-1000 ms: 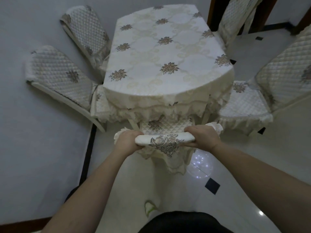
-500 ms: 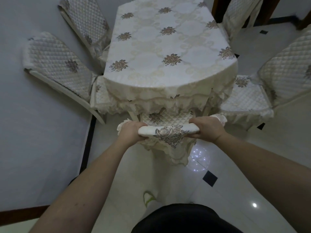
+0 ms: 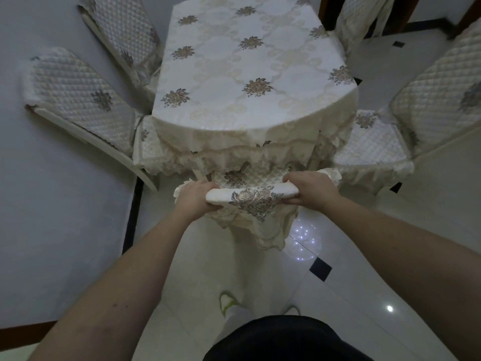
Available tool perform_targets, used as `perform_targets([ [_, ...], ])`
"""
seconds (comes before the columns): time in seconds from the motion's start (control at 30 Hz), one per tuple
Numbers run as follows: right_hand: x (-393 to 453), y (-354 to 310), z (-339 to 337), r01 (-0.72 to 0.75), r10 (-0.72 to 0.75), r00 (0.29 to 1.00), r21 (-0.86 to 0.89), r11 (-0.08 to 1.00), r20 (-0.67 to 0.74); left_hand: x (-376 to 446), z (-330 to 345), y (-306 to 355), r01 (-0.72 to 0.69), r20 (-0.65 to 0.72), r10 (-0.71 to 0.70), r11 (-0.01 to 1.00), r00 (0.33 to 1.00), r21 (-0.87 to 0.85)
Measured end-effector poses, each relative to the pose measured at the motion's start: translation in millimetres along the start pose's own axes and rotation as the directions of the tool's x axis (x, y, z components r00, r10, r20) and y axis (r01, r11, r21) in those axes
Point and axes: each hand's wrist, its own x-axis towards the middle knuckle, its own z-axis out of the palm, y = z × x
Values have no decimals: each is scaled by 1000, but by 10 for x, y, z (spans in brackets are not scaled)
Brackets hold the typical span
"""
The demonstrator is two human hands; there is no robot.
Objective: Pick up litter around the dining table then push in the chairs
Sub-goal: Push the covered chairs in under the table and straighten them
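Note:
A cream-covered near chair stands at the front end of the dining table, its seat mostly under the lace-edged cloth. My left hand grips the left end of its top rail. My right hand grips the right end. An embroidered flower sits on the rail between my hands. No litter shows on the floor or table.
Two quilted chairs lean along the white wall on the left, tucked to the table. A chair at right sits part way out, another at the far right corner. Glossy tiled floor lies under me, my feet below.
The near chair has slid forward, its seat going further under the tablecloth. My hands stayed on its rail and I stepped closer to the table.

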Motion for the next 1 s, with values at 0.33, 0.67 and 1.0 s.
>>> perform_targets([
  [0.33, -55, -121, 86, 16, -16, 1000, -32, 999, -5, -48, -32, 46, 20, 6, -20, 1000, 1000, -21],
  [0.67, -53, -27, -7, 71, -69, 997, 71, 995, -39, -142, -38, 212, 56, -34, -59, 995, 998, -85],
  [1.0, -64, 48, -35, 55, -55, 998, 92, 994, -6, -130, -37, 264, 91, -5, -91, 994, 996, -58],
])
